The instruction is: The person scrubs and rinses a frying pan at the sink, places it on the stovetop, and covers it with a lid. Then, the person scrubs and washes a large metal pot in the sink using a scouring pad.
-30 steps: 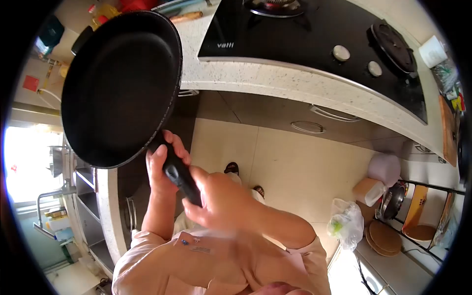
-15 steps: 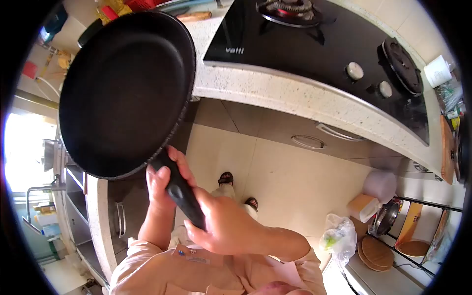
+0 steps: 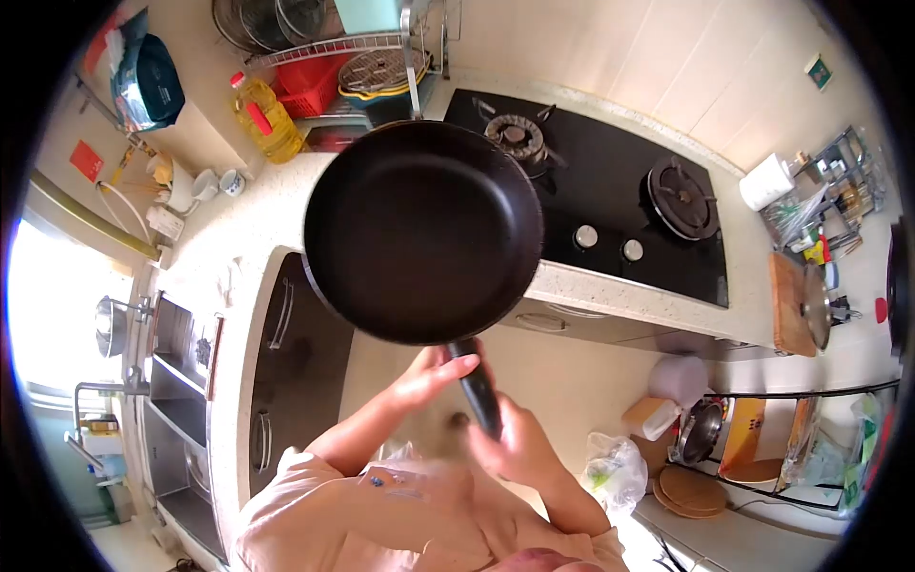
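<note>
A black frying pan (image 3: 424, 229) is held up in front of me, its inside facing the camera and its black handle (image 3: 479, 396) pointing down toward my body. My left hand (image 3: 434, 377) is closed round the upper end of the handle, just below the pan's rim. Lower down, my right hand (image 3: 505, 439) grips the handle's end, its fingers partly blurred. Behind the pan's right side lies the black two-burner gas stove (image 3: 591, 205), partly hidden by it.
An oil bottle (image 3: 267, 119) and a dish rack (image 3: 334, 48) stand at the back left. A sink (image 3: 181, 419) is at the left. On the right are a cutting board (image 3: 793, 305), a white paper roll (image 3: 767, 181) and a plastic bag (image 3: 615, 472) lower down.
The pan has moved right in the view, over the stove's left edge, and its handle is more upright. The view has shifted, showing more of the rack, oil bottle and wall.
</note>
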Tool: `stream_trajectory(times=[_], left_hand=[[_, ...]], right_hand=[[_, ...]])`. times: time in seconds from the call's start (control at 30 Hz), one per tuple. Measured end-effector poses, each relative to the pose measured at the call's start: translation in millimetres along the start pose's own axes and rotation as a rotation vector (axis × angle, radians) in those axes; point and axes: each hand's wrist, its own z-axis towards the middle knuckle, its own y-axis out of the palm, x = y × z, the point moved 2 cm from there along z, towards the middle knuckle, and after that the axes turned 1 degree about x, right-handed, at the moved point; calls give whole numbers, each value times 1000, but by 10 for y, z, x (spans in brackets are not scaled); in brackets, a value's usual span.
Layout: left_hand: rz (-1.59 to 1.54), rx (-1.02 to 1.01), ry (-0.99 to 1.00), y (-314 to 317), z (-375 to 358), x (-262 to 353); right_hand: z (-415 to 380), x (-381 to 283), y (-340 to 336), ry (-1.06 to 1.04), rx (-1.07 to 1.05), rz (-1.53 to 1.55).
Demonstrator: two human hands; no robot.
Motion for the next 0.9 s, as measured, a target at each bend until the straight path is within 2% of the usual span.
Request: stream_trajectory(times=[0.13,0.4,0.53,0.9], left_hand=[[19,-60,8,40,483,251],[-133,-281,-60,-340,1904,703],[-173,-331,-127,-535,2444,789],[-173,-284,-203,-873,3043,750]], right_hand=[[228,-229,-181,98,82,195],[1480,-506,-511,100,327,161],[2018,-457,-660,39,376,153],[2650,-327,-796,147,431,137]])
